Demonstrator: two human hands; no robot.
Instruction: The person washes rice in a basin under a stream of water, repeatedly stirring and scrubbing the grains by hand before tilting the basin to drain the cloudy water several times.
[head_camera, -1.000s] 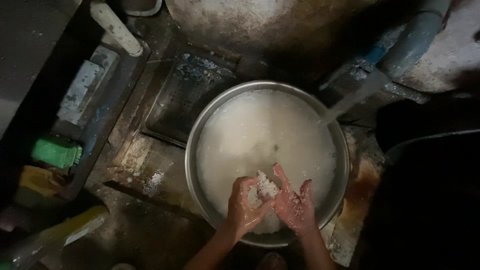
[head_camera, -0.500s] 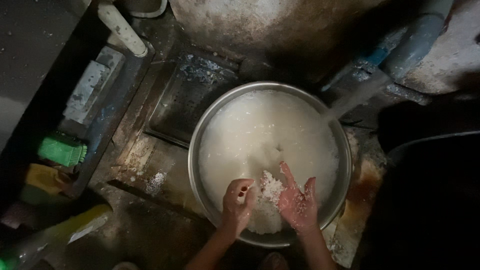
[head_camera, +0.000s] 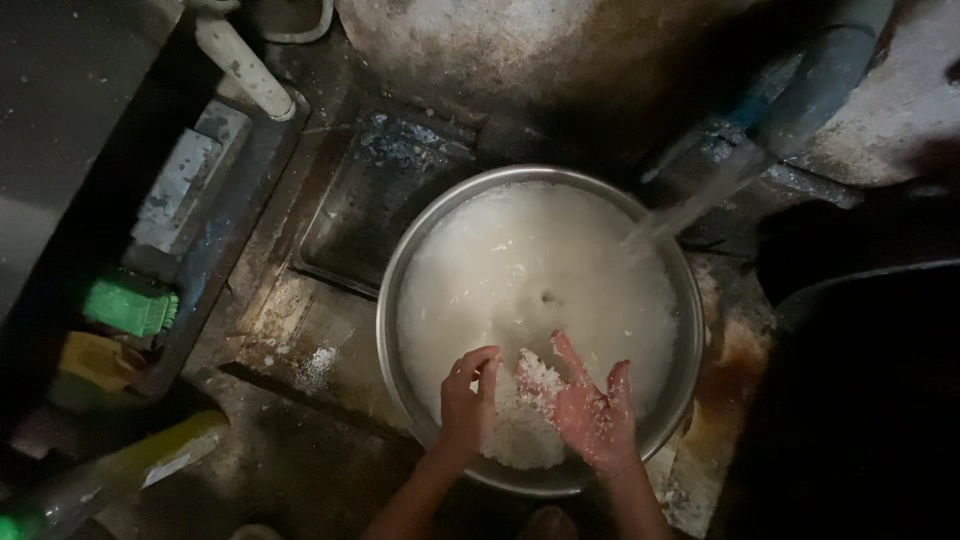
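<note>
Dim, stained wet floor around a metal basin (head_camera: 392, 300) of rice (head_camera: 525, 425) in cloudy water.
Since a second ago, both hands have lifted slightly: left hand (head_camera: 467, 400) cupped, right hand (head_camera: 592, 412) open, grains clinging, rice between them at near rim. Stream (head_camera: 690, 205) enters far right; far half unobstructed.

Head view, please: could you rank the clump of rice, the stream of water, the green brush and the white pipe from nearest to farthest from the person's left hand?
From the left hand:
1. Clump of rice: right beside it, between both hands in the metal bowl.
2. Stream of water: upper right, falling into the bowl.
3. Green brush: far left, outside the bowl.
4. White pipe: top left corner.
</note>
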